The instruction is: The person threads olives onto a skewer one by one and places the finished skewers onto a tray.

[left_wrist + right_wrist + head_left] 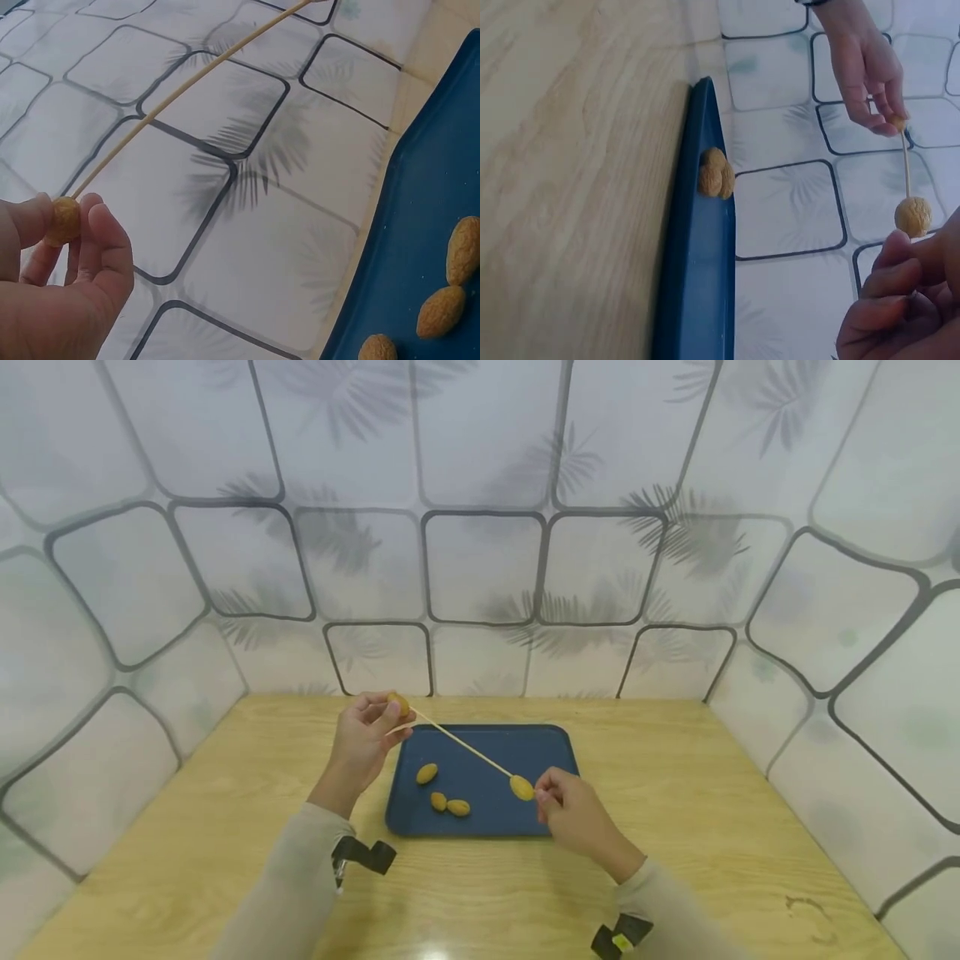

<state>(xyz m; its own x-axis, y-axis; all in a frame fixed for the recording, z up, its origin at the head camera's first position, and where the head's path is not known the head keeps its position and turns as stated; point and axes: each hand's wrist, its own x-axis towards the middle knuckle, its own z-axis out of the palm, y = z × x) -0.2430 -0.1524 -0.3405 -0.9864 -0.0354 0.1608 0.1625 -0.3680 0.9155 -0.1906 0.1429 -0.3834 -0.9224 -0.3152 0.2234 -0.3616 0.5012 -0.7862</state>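
Stick (461, 742) slants above the blue tray (517, 743)!
Your left hand (362, 741) pinches a wrinkled brown piece (66, 221) at one end, your right hand (576, 814) the tip beside a second piece (522, 787); three more pieces (458, 808) lie on the tray's left side.

Place: a screened-in table booth; whether in a home or lab, I cannot tell.
Walls (483, 568): pale sheets with dark rounded squares and grey fronds, enclosing me at upper frame, left and right.
Tabletop (480, 902): yellowish wood-grain, lower frame.
Recording gear: black camera mounts (382, 857) strapped on me, bottom centre.
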